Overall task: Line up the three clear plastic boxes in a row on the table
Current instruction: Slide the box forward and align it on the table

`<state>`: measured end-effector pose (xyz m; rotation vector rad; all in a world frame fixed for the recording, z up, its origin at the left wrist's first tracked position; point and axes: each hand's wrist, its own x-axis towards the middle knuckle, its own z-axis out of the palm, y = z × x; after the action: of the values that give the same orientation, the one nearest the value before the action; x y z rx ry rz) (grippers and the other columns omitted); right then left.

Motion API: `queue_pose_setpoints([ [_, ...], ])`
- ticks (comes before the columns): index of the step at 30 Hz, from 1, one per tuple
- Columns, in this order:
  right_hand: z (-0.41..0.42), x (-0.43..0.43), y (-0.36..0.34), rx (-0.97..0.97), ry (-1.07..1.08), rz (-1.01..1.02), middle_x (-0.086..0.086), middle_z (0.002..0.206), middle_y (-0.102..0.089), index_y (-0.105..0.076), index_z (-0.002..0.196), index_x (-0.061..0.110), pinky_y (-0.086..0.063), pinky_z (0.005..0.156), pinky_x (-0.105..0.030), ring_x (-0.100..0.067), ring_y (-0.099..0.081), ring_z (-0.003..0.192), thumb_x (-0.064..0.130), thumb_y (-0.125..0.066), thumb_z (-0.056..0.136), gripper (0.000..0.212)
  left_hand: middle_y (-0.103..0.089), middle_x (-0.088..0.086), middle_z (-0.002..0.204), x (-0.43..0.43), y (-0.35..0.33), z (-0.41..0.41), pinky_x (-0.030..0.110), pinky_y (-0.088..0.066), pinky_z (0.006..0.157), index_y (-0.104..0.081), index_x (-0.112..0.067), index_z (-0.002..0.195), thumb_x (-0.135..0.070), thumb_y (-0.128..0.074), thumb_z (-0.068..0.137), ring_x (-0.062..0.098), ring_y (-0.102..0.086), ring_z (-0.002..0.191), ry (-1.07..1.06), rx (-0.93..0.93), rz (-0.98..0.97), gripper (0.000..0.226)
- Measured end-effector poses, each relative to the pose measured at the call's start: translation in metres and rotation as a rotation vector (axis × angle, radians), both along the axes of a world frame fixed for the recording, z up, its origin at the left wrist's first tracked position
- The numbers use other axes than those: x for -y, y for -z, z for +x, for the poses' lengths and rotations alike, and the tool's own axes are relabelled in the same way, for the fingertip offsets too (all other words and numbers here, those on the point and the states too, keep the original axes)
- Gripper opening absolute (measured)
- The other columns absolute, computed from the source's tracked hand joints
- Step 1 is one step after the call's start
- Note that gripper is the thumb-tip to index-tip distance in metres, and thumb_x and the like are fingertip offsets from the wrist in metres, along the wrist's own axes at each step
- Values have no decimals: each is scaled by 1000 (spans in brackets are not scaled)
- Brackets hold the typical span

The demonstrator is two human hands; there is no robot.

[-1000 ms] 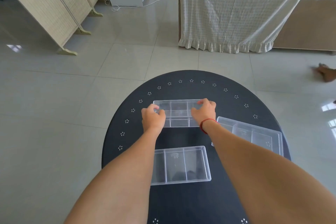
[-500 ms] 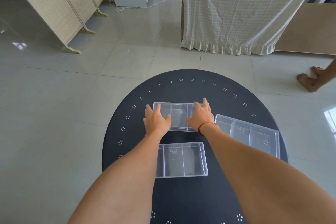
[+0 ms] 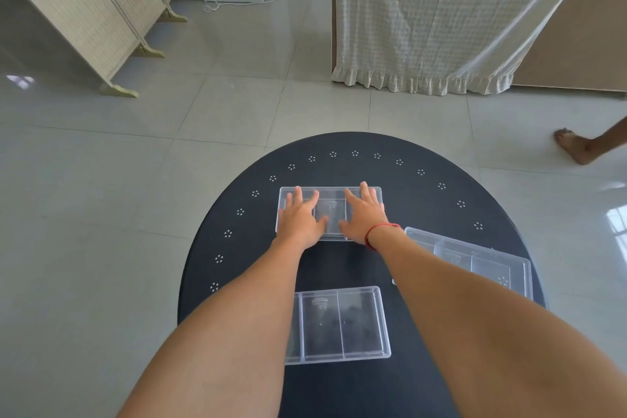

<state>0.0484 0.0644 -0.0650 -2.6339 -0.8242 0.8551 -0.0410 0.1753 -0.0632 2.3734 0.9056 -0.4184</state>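
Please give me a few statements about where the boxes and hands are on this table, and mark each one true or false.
1. Both hands lie flat on the far box. True: the left hand and the right hand rest on top with fingers spread.
2. The three boxes already form one straight row. False: the right box sits angled off to the side.
3. The near box is stacked on another. False: it lies alone on the black table.
4. The right wrist wears a red string. True.
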Motion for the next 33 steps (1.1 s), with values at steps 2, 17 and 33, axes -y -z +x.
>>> queue_pose_setpoints([
  [2, 12, -8, 1, -1, 0, 8, -10, 165, 7, -14, 156, 23, -5, 123, -46, -30, 8, 153, 25, -54, 94, 74, 10, 6, 164, -10, 0, 13, 44, -2, 122, -14, -28, 156, -36, -47, 100, 26, 11, 152, 2, -5, -8, 65],
  [17, 83, -61, 6, 22, 44, 26, -9, 165, 9, -11, 157, 22, -1, 123, -43, -29, 11, 153, 28, -49, 94, 74, 9, 7, 164, -69, 8, 90, 45, -5, 121, -14, -28, 156, -40, -46, 100, 28, 9, 152, 60, 27, 64, 65],
  [33, 82, -80, -1, 222, 149, 64, -11, 148, -41, -54, 134, 13, -38, 107, -40, -30, -38, 137, 28, -50, 96, 41, -17, 11, 162, -83, 11, 98, 43, -29, 115, -35, -19, 150, -45, -47, 98, 26, -13, 151, 42, 187, 216, 60],
])
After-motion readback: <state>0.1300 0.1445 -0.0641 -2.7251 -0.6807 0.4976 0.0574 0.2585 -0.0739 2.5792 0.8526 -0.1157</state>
